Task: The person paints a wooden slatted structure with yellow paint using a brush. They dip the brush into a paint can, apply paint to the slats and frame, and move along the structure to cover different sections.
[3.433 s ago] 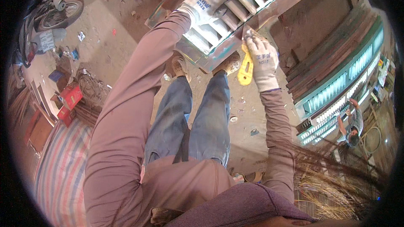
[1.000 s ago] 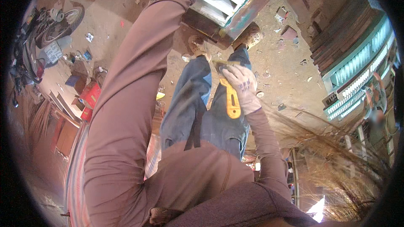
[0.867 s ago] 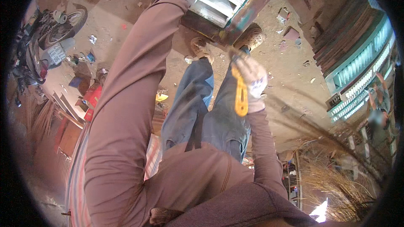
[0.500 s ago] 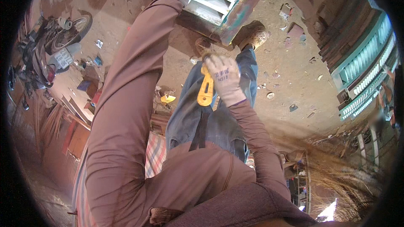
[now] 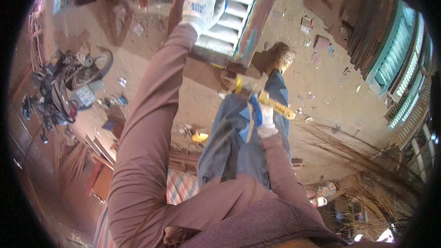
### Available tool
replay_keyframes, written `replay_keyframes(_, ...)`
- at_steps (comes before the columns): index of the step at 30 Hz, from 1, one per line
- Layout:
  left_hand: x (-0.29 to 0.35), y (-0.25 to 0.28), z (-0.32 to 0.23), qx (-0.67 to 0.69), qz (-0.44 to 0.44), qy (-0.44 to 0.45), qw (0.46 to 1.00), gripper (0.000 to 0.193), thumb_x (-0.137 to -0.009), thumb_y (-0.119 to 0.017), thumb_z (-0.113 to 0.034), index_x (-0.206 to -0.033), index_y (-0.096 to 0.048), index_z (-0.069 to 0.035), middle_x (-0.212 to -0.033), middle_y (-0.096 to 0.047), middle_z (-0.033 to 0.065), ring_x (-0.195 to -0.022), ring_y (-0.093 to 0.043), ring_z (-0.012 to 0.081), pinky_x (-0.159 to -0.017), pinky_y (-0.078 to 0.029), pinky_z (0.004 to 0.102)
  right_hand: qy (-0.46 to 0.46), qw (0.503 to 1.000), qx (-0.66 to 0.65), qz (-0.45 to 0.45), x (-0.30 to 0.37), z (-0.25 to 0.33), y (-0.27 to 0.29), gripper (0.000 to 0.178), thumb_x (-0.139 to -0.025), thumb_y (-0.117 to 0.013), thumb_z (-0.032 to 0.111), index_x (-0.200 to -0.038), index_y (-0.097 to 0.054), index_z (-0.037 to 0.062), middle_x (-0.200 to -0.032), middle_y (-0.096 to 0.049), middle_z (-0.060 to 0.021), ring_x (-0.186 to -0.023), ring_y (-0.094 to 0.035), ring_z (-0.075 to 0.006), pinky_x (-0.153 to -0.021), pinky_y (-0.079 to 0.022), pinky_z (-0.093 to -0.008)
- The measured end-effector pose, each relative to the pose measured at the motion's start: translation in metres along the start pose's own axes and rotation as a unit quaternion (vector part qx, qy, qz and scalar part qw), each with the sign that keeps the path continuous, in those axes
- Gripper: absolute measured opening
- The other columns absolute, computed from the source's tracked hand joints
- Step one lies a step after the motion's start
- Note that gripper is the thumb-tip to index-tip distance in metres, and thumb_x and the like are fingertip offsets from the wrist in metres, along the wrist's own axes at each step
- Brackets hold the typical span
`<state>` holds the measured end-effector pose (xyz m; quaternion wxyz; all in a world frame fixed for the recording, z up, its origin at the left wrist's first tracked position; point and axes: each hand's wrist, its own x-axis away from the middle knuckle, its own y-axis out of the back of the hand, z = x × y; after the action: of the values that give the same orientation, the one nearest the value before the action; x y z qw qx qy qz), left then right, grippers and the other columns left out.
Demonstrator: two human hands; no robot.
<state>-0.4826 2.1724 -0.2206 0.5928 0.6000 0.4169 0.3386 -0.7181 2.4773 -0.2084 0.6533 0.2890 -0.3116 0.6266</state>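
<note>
My left hand [image 5: 201, 7], in a white and blue glove, lies with its fingers stretched out over the left side of a louvered shutter [image 5: 251, 41]. The shutter has pale slats in a worn reddish-brown frame with greenish paint patches. Above my right thigh, my right hand [image 5: 262, 115], gloved too, is closed around a yellow-handled tool [image 5: 278, 106]. The tool slants from upper left to lower right, and motion blurs it; its exact kind cannot be made out. It is apart from the shutter's near edge.
A fallen or leaning motorbike [image 5: 69, 80] is at the left. Several green and white louvered panels [image 5: 395, 64] are stacked at the right. Litter and a yellow scrap [image 5: 200, 137] dot the dirt floor. Dry twigs [image 5: 367, 197] lie at the lower right.
My right hand has turned and moved right and down, swinging the yellow tool from upright to slanting. The view has shifted, so my left hand and more of the shutter show.
</note>
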Motion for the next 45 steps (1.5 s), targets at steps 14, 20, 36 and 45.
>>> replay_keyframes(14, -0.069, -0.026, -0.048, -0.030, 0.005, 0.515, 0.856, 0.079, -0.091, -0.048, -0.049, -0.144, -0.027, 0.006, -0.150, -0.025, 0.0270, -0.142, -0.020, 0.0413, -0.115, -0.019, 0.0532, 0.550, 0.757, 0.179, -0.302, -0.276, 0.304, 0.058, 0.031, -0.085, -0.066, 0.005, -0.115, -0.067, 0.0074, -0.109, -0.065, -0.0141, -0.097, -0.066, -0.0258, -0.085, -0.052, -0.0324)
replay_keyframes(20, -0.065, -0.035, -0.047, -0.090, -0.020, 0.510, 0.855, 0.071, -0.089, -0.049, -0.047, -0.139, -0.036, 0.002, -0.146, -0.033, 0.0217, -0.139, -0.029, 0.0363, -0.113, -0.026, 0.0504, 0.446, 0.847, 0.172, -0.235, -0.340, 0.323, 0.027, 0.029, -0.094, -0.060, 0.021, -0.122, -0.063, 0.0140, -0.116, -0.062, -0.0123, -0.101, -0.063, -0.0265, -0.087, -0.051, -0.0315)
replay_keyframes(36, -0.066, -0.032, -0.042, -0.067, -0.042, 0.500, 0.862, 0.070, -0.086, -0.053, -0.043, -0.139, -0.034, 0.000, -0.147, -0.033, 0.0195, -0.138, -0.029, 0.0387, -0.112, -0.027, 0.0524, 0.527, 0.768, 0.332, -0.151, -0.318, 0.291, 0.113, 0.038, -0.089, -0.056, 0.017, -0.126, -0.057, 0.0143, -0.119, -0.062, -0.0088, -0.105, -0.061, -0.0272, -0.087, -0.052, -0.0364)
replay_keyframes(45, -0.065, -0.023, -0.044, -0.053, 0.022, 0.514, 0.856, 0.081, -0.080, -0.059, -0.048, -0.141, -0.031, -0.002, -0.148, -0.031, 0.0189, -0.140, -0.026, 0.0372, -0.114, -0.024, 0.0516, 0.426, 0.593, 0.683, -0.024, -0.289, 0.350, 0.104, 0.036, -0.090, -0.054, 0.024, -0.125, -0.061, 0.0252, -0.125, -0.063, 0.0005, -0.112, -0.061, -0.0192, -0.094, -0.049, -0.0305)
